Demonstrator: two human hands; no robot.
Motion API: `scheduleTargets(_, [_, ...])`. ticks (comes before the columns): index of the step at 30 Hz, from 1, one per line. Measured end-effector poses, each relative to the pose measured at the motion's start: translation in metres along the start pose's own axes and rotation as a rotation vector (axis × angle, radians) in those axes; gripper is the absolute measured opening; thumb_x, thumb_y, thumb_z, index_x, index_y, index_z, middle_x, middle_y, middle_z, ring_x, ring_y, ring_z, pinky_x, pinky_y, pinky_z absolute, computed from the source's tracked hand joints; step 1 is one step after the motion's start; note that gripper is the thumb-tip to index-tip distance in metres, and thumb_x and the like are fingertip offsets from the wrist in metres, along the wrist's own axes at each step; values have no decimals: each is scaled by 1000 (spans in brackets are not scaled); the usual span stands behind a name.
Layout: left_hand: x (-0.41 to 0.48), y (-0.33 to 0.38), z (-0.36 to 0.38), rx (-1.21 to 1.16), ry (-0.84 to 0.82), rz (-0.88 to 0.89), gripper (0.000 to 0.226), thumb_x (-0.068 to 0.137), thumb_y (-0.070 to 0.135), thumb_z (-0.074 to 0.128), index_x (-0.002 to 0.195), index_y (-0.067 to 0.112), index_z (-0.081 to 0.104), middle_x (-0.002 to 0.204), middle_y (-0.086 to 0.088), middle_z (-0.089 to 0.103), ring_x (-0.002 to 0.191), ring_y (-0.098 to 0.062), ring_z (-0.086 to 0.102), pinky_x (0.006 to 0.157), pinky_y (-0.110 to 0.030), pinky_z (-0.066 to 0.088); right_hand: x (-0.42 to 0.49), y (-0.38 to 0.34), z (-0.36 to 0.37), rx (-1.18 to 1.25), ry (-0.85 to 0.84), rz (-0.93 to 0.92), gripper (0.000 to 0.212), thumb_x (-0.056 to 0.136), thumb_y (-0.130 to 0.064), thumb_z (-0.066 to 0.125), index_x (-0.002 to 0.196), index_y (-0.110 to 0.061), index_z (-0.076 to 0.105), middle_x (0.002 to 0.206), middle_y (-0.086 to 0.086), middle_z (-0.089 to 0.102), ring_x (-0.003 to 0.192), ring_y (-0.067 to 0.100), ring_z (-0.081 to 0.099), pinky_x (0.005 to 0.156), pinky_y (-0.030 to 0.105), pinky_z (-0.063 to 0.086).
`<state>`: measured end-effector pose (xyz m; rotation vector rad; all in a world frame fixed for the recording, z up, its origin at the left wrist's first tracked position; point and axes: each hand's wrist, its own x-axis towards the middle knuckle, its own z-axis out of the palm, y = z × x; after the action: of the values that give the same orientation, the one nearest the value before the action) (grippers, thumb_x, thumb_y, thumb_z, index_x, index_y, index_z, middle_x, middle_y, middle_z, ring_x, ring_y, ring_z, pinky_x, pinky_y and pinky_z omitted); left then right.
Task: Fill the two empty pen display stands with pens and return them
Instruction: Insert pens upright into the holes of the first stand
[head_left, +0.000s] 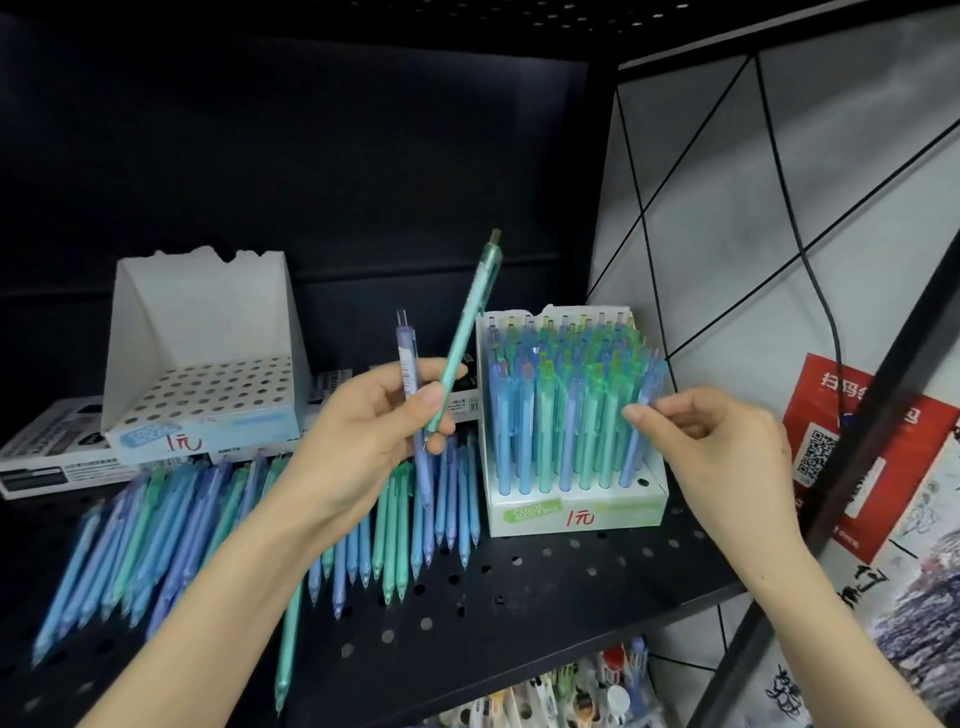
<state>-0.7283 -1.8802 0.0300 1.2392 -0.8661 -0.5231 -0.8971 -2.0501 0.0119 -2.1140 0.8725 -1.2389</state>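
Observation:
My left hand (363, 431) holds two pens upright above the shelf: a teal pen (470, 322) and a lilac-blue pen (408, 369). My right hand (711, 441) pinches a light blue pen (641, 431) standing in the front right row of the green-labelled white stand (576, 514), which is nearly full of blue and green pens. An empty white stand (202, 384) with a holed top sits at the back left. Several loose pens (208, 525) lie spread on the shelf in front of it.
The black perforated shelf (519, 597) has a dark back panel. Flat boxes (36, 457) lie under and behind the empty stand. A black frame post (852, 467) and a red poster (862, 452) stand to the right. More stationery (571, 696) shows on the shelf below.

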Motion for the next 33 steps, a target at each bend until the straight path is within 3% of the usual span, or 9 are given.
scheduleTargets(8, [-6,4,4,5,-95,-19,31,77,16,57,105,8,65,64,1,58,60,-9,55,60,-21,50,5,2,-7,-89,-109,44,24,74,-40,72,79,-18,74,66,-14,63,59,1,53,52,19,35])
scheduleTargets(12, [-8,5,5,30,-172,-22,29,77,17,58,104,9,67,64,-3,58,61,-11,55,61,-22,50,-2,-14,-9,-275,146,-201,39,76,-47,65,99,-16,71,68,-9,58,56,-1,44,51,15,34])
scheduleTargets(14, [-9,5,7,57,-219,-19,28,78,17,58,103,6,66,64,-3,58,61,-11,55,62,-23,50,-10,-38,-11,-50,146,-270,37,77,-50,60,98,-21,70,68,-10,61,57,5,51,54,14,41])
scheduleTargets(16, [-11,4,8,98,-276,-5,24,84,18,61,103,4,65,65,-3,58,61,-12,55,63,-23,50,-13,-63,-9,310,-49,-197,21,77,-44,63,92,-31,69,71,-9,67,67,7,60,60,13,47])
scheduleTargets(18, [-13,2,7,111,-321,6,26,84,19,61,103,3,65,65,-3,59,62,-14,55,64,-24,50,-13,-76,-3,479,-206,-167,5,82,-30,65,83,-32,70,75,-9,70,68,5,63,59,13,46])
scheduleTargets(21, [-16,0,9,91,-308,13,23,87,18,59,104,3,64,68,-2,61,65,-15,58,67,-24,51,-12,-78,-2,583,-220,-139,10,86,-20,62,82,-20,71,68,-6,68,58,5,60,52,14,45])
scheduleTargets(24, [-13,-3,8,110,-137,29,23,86,16,53,104,13,66,72,3,63,68,-12,59,68,-22,52,-7,-64,-15,649,-111,-103,11,89,-15,58,83,-16,68,66,-3,64,56,7,56,48,14,44])
scheduleTargets(29, [-7,-9,3,251,-14,15,29,92,32,47,119,31,57,64,3,38,56,-7,37,49,-15,36,8,-24,-24,146,156,-164,11,90,-23,59,79,-20,62,66,-7,60,58,14,56,59,21,48])
scheduleTargets(33, [-8,-13,6,280,-17,21,22,90,39,46,111,32,50,63,9,46,59,-10,38,47,-15,32,5,-9,-16,-75,205,-198,6,89,-19,59,84,-16,62,63,-18,52,54,1,51,56,7,40])
